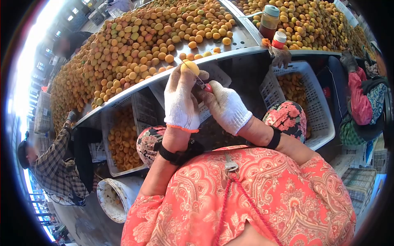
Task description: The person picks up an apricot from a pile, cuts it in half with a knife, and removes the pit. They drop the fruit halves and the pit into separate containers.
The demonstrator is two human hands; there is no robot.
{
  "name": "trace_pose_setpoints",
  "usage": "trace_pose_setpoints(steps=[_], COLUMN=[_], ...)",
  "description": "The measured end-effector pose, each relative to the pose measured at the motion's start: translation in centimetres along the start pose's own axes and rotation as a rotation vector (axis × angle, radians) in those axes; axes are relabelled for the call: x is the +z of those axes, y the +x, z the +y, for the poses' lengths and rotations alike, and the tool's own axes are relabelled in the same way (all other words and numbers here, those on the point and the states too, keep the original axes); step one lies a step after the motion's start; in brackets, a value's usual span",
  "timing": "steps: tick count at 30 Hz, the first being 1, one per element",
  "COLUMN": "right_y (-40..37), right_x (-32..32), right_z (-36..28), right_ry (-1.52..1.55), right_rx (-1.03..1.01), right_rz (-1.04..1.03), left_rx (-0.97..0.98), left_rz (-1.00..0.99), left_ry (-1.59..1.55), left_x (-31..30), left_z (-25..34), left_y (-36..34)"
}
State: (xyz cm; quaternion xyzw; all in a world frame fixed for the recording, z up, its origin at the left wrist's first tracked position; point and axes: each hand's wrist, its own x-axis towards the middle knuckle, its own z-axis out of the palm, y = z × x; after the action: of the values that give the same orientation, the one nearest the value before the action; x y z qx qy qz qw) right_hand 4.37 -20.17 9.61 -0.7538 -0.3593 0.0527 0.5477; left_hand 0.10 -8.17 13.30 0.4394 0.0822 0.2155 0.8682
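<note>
My left hand [180, 100], in a white knit glove, grips a yellow apricot [189, 67] at its fingertips, raised in front of the table edge. My right hand [227, 105], also gloved, holds a small knife with a red handle [208, 87]; its thin blade reaches up toward the apricot. Both hands meet above my lap, over a white plastic crate [218, 74]. Behind them a metal sorting table [242, 39] carries a large heap of apricots [139, 41].
White crates [123, 139] [305, 102] with cut fruit stand under the table edge. Two bottles [269, 20] [279, 39] stand on the divider. A person in a plaid shirt [53, 164] works at left, another person's gloved hand [281, 57] at right. A white bucket [113, 199] sits below.
</note>
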Motion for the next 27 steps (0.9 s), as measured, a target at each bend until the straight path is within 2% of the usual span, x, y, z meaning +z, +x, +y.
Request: trace_pose_setpoints(steps=[1, 5, 7, 10, 11, 13, 14, 16, 17, 20, 22, 24, 27], right_y=[0.0, -0.3, -0.4, -0.3, -0.3, -0.1, -0.1, -0.1, -0.2, -0.3, -0.3, -0.2, -0.1], right_x=[-0.1, 0.0, 0.1, 0.4, 0.2, -0.4, -0.5, -0.5, -0.5, 0.1, 0.6, 0.8, 1.0], right_z=[0.0, 0.3, 0.6, 1.1, 0.9, -0.2, -0.2, -0.1, -0.1, 0.4, 1.3, 1.4, 1.2], right_ry=[0.035, -0.048, -0.142, -0.065, -0.065, 0.044, 0.043, 0.049, 0.049, 0.074, 0.06, 0.004, -0.003], right_rx=[0.012, -0.017, 0.06, -0.002, 0.0, 0.107, 0.106, 0.111, 0.112, 0.142, 0.122, 0.093, 0.048], right_rz=[-0.004, 0.007, -0.052, -0.006, -0.004, -0.027, -0.025, -0.036, -0.035, -0.072, -0.051, -0.014, 0.047], left_rx=[0.048, 0.031, -0.182, -0.256, -0.258, -0.09, -0.089, 0.054, 0.08, 0.081, 0.054, -0.08, -0.1], left_rz=[-0.014, -0.02, 0.233, 0.307, 0.305, 0.003, 0.001, -0.015, 0.03, -0.043, -0.009, 0.081, 0.151], left_ry=[0.082, 0.139, -0.103, -0.111, -0.11, 0.075, 0.075, 0.498, 0.361, 0.374, 0.304, 0.05, 0.074], left_x=[0.3, -0.9, -0.9, -0.4, -0.6, -1.6, -2.0, -2.3, -1.9, -4.3, -3.1, -1.5, -1.2], left_z=[0.1, -0.9, -1.5, -1.7, -1.6, -1.2, -0.9, -0.6, -1.1, -2.6, -2.7, -2.5, -2.6], left_y=[0.0, 0.2, 0.7, 1.0, 0.9, 1.1, 1.3, 1.6, 1.3, 1.7, 1.2, 0.5, 0.9])
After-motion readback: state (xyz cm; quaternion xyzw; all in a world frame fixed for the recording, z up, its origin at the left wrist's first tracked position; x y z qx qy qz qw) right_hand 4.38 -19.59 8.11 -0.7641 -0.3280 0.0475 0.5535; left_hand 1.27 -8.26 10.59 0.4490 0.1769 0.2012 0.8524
